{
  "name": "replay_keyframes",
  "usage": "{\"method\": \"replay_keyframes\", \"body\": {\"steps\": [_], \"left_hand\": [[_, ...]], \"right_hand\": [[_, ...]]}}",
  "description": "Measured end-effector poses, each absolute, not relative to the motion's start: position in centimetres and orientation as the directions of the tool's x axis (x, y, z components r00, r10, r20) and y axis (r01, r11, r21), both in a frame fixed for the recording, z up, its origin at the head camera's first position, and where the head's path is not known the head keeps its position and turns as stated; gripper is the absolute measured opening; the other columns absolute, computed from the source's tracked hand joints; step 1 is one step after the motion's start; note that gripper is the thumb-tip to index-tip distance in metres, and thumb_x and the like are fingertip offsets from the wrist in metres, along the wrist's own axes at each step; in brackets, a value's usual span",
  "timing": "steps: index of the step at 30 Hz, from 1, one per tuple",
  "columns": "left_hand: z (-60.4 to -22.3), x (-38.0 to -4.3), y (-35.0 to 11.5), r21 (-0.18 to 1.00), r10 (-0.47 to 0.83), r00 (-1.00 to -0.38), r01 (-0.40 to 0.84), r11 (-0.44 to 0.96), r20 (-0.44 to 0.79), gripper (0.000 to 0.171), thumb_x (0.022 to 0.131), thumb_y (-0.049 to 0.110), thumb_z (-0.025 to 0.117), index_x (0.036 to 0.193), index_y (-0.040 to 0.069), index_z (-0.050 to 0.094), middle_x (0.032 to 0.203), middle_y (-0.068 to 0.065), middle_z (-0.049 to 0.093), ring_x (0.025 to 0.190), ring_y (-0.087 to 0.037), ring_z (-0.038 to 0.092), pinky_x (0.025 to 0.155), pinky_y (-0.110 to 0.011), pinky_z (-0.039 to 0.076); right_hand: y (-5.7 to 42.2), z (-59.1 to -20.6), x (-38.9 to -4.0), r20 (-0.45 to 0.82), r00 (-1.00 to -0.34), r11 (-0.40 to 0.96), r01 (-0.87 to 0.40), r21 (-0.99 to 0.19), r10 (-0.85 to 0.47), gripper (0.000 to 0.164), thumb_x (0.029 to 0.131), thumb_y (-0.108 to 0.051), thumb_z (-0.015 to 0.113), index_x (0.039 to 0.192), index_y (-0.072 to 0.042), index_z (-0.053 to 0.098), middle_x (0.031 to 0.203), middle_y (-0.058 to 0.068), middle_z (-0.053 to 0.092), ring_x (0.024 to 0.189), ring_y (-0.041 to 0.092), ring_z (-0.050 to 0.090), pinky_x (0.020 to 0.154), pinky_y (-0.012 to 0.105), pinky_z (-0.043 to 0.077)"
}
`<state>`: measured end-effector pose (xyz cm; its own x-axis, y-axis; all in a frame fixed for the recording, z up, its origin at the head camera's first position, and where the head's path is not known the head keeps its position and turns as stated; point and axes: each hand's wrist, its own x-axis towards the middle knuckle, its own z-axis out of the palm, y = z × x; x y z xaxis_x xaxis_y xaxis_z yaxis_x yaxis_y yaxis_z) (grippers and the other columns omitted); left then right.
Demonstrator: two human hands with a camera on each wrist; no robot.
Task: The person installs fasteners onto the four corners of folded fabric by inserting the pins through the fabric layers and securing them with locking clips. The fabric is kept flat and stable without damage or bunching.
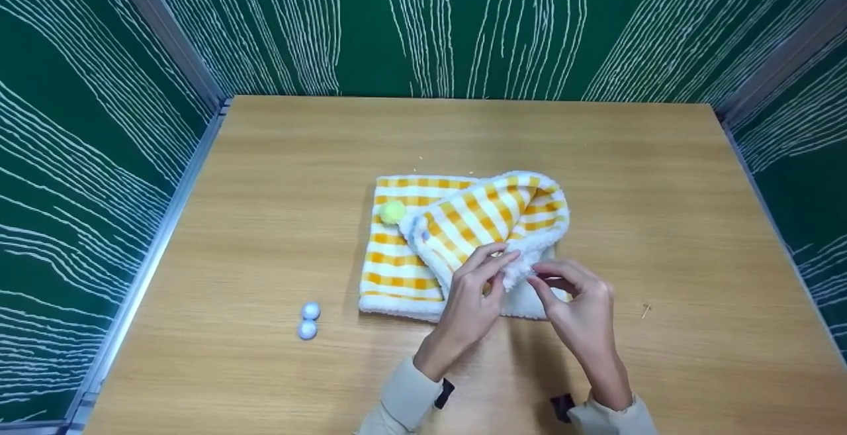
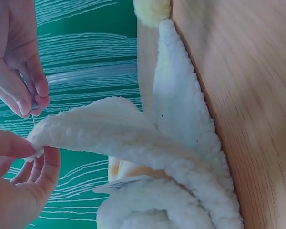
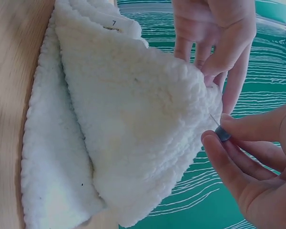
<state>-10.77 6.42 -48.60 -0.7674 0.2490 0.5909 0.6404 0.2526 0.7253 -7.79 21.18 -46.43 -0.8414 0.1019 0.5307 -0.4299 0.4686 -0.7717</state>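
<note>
A yellow-and-white checked cloth [image 1: 403, 283] with white fleece lining [image 3: 119, 109] lies on the table, one flap lifted and folded over. My left hand [image 1: 473, 292] pinches the fleece edge of that flap between thumb and fingers. Close by on the right, my right hand [image 1: 582, 306] pinches a thin pin by its small grey-blue round head [image 3: 222, 133]. In the right wrist view the pin's metal shaft points at the fleece edge; whether its tip has entered the fleece I cannot tell. A yellow-green pompom [image 1: 392, 212] sits at the flap's left corner.
Two pale balls [image 1: 308, 320] lie touching on the wooden table [image 1: 231, 256], left of the cloth. Tiny gold-coloured pin-like pieces [image 1: 646, 310] lie to the right. Green panels [image 1: 360, 24] with white lines wall the table at the back and sides.
</note>
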Motion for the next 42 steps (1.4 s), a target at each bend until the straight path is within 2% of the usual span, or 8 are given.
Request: {"method": "replay_keyframes", "body": {"steps": [7, 19, 22, 30, 36, 42], "left_hand": [[-48.6, -10.7, 6.3, 0.713, 0.273, -0.75, 0.659, 0.238, 0.602, 0.035, 0.08, -0.008, 0.05, 0.111, 0.004, 0.06, 0.112, -0.006, 0.053, 0.087, -0.007, 0.054, 0.066, -0.008, 0.043], [-48.7, -10.7, 6.2, 0.71, 0.309, -0.742, 0.666, 0.229, 0.595, 0.033, 0.081, -0.006, 0.051, 0.112, 0.002, 0.059, 0.115, -0.008, 0.053, 0.093, -0.009, 0.054, 0.071, -0.01, 0.044], [-48.7, -10.7, 6.2, 0.709, 0.309, -0.741, 0.666, 0.232, 0.596, 0.033, 0.081, -0.006, 0.052, 0.112, 0.002, 0.059, 0.114, -0.008, 0.053, 0.094, -0.009, 0.054, 0.07, -0.01, 0.044], [-48.6, -10.7, 6.2, 0.715, 0.315, -0.741, 0.665, 0.217, 0.593, 0.034, 0.081, -0.006, 0.051, 0.113, 0.002, 0.059, 0.117, -0.008, 0.053, 0.099, -0.009, 0.053, 0.075, -0.011, 0.044], [-48.9, -10.6, 6.3, 0.699, 0.325, -0.729, 0.679, 0.226, 0.603, 0.034, 0.082, -0.005, 0.051, 0.114, 0.003, 0.058, 0.116, -0.008, 0.053, 0.102, -0.009, 0.051, 0.077, -0.011, 0.043], [-48.9, -10.7, 6.4, 0.704, 0.338, -0.729, 0.676, 0.22, 0.595, 0.035, 0.082, -0.007, 0.05, 0.114, 0.004, 0.058, 0.116, -0.007, 0.053, 0.102, -0.008, 0.051, 0.08, -0.012, 0.042]], "right_hand": [[21.0, -46.5, -8.0, 0.511, -0.853, 0.453, -0.418, -0.787, 0.101, 0.015, 0.066, 0.008, 0.07, 0.079, 0.002, 0.067, 0.078, 0.009, 0.063, 0.071, 0.017, 0.061, 0.064, 0.022, 0.051], [19.9, -45.2, -8.0, 0.541, -0.836, 0.5, -0.433, -0.75, 0.087, 0.015, 0.064, 0.013, 0.069, 0.077, 0.005, 0.066, 0.075, 0.014, 0.063, 0.068, 0.025, 0.061, 0.063, 0.025, 0.051], [20.2, -45.4, -8.0, 0.541, -0.835, 0.483, -0.434, -0.761, 0.102, 0.016, 0.064, 0.015, 0.068, 0.077, 0.007, 0.066, 0.076, 0.016, 0.063, 0.069, 0.023, 0.061, 0.063, 0.023, 0.051], [20.7, -47.0, -8.5, 0.546, -0.831, 0.462, -0.447, -0.766, 0.101, 0.016, 0.066, 0.007, 0.07, 0.08, 0.001, 0.068, 0.078, 0.01, 0.064, 0.071, 0.019, 0.062, 0.065, 0.022, 0.051], [19.6, -45.6, -8.4, 0.581, -0.807, 0.442, -0.486, -0.754, 0.103, 0.016, 0.063, 0.015, 0.068, 0.076, 0.005, 0.067, 0.074, 0.013, 0.064, 0.067, 0.023, 0.062, 0.062, 0.021, 0.051], [20.1, -46.6, -8.7, 0.54, -0.832, 0.454, -0.435, -0.778, 0.127, 0.017, 0.065, 0.01, 0.07, 0.08, 0.002, 0.066, 0.076, 0.01, 0.065, 0.068, 0.02, 0.063, 0.061, 0.021, 0.051]]}}
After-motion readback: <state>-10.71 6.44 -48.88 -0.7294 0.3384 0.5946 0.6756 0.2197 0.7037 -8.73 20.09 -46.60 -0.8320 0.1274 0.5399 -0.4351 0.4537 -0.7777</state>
